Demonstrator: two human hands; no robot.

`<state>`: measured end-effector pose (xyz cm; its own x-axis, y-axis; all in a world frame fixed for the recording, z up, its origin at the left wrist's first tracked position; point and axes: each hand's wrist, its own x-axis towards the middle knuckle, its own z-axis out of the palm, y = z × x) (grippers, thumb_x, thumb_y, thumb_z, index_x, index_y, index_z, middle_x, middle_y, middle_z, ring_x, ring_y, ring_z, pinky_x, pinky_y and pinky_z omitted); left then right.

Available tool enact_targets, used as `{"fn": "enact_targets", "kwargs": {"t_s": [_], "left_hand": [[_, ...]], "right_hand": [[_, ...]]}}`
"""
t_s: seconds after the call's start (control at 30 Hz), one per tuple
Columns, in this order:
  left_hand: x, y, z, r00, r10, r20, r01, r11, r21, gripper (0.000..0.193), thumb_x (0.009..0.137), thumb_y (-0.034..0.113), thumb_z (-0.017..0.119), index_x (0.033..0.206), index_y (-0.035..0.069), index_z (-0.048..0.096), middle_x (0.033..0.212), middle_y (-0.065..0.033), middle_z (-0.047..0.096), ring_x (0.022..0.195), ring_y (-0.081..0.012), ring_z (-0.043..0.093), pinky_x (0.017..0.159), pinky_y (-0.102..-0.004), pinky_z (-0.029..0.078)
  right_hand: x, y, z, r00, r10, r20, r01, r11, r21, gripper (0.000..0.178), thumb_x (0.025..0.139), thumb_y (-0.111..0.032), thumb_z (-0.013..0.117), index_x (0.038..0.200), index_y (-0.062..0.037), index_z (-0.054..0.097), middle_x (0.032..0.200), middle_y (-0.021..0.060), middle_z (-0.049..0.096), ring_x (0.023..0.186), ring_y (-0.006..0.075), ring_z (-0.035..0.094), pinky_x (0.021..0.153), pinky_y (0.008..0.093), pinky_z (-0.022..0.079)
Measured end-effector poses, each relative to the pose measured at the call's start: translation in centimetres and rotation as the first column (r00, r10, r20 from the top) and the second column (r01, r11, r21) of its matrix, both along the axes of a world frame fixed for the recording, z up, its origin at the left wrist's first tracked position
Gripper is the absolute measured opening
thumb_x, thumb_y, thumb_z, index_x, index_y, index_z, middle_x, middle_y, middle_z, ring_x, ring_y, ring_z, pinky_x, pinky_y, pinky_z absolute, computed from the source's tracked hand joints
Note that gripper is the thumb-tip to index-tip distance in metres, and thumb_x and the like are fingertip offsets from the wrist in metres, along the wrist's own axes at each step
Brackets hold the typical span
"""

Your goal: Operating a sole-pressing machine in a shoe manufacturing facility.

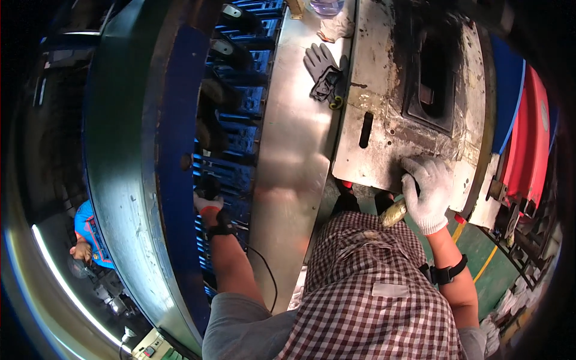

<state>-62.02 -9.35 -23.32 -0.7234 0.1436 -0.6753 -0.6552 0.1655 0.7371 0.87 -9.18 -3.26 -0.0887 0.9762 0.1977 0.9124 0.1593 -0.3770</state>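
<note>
White and knit-gloved, the right hand is curled around a worn, rounded handle jutting past its thumb; well apart, the left hand sits among dark, slatted machinery, grip unclear.

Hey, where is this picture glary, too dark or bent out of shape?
Head view: glare on the steel ledge and lower part of the long panel at left; head view: deep shadow around the left hand, hiding its fingers; head view: the panel's edges bow, and the corners go black.
</note>
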Motion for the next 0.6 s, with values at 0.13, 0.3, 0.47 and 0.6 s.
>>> {"fn": "enact_targets", "kwargs": {"t_s": [0.13,0.3,0.47,0.6], "left_hand": [[-8.2,-6.6,-2.4,0.936,-0.351,-0.02,0.344,0.927,-0.153,0.053,0.092,0.062,0.064,0.128,0.023,0.067,0.143,-0.0037,0.063,0.135,-0.0314,0.053,0.118,-0.0577,0.03],[-7.4,-3.5,-0.4,0.964,-0.226,0.141,0.236,0.97,-0.057,0.037,0.087,0.047,0.065,0.112,0.02,0.071,0.116,0.0013,0.07,0.111,-0.022,0.062,0.086,-0.0476,0.051],[0.8,-7.2,1.5,0.977,-0.194,0.087,0.181,0.973,0.145,0.032,0.086,0.038,0.071,0.109,0.015,0.069,0.114,-0.004,0.069,0.111,-0.0239,0.06,0.092,-0.0478,0.051],[0.2,-4.5,2.7,0.944,-0.314,0.098,0.324,0.941,-0.101,0.038,0.083,0.049,0.073,0.105,0.019,0.067,0.116,-0.0026,0.067,0.113,-0.0237,0.058,0.092,-0.0455,0.047]], "right_hand": [[0.3,0.3,0.4,0.999,-0.008,-0.031,0.008,1.0,-0.013,0.026,0.081,-0.016,0.073,0.107,-0.0122,0.076,0.092,0.0084,0.068,0.095,0.0315,0.064,0.086,0.0448,0.047],[0.0,0.4,-0.1,0.999,0.02,-0.044,-0.018,0.999,0.052,0.024,0.081,-0.02,0.073,0.103,-0.0128,0.076,0.084,0.0063,0.064,0.086,0.0297,0.064,0.08,0.0437,0.047],[0.5,-0.1,0.2,0.999,-0.014,-0.047,0.015,1.0,0.019,0.022,0.082,-0.02,0.073,0.102,-0.0135,0.076,0.09,0.0058,0.068,0.091,0.029,0.064,0.085,0.0443,0.049],[0.8,-0.2,0.2,0.998,0.0,-0.059,0.002,1.0,0.024,0.019,0.082,-0.019,0.073,0.099,-0.0119,0.075,0.09,0.0075,0.068,0.091,0.0303,0.064,0.085,0.045,0.05]]}}
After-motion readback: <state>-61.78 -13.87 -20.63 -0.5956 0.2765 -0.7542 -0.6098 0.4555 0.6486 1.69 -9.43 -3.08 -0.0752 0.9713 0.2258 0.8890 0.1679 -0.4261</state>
